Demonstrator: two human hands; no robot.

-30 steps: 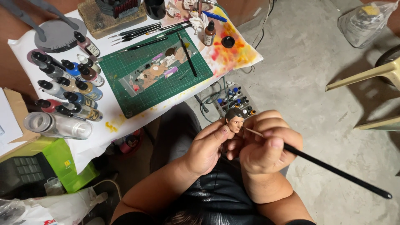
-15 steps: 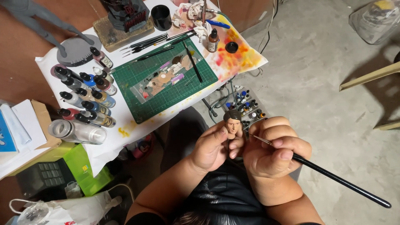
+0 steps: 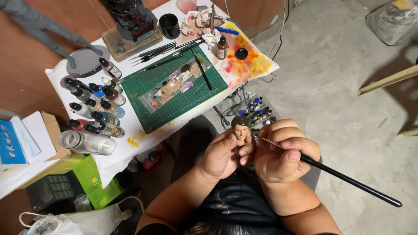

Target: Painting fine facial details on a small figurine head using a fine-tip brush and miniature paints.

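Observation:
My left hand (image 3: 222, 154) holds a small model head (image 3: 240, 129) with dark painted hair and a skin-toned face, pinched between thumb and fingers over my lap. My right hand (image 3: 283, 152) grips a long black paintbrush (image 3: 344, 176); its fine tip lies just right of the head, close to the face. The handle points down to the right. Both hands touch each other below the table edge.
A white-covered table holds a green cutting mat (image 3: 174, 89) with a paint-smeared palette, several dropper paint bottles (image 3: 93, 104), spare brushes (image 3: 161, 50), a black cup (image 3: 169, 25), and a clear jar (image 3: 87, 142). More bottles (image 3: 259, 111) sit on the concrete floor. A green box (image 3: 98, 182) is left.
The view has shifted, so the table sits further right and lower in frame. My hands stay together with the head and brush, the brush tip still beside the face.

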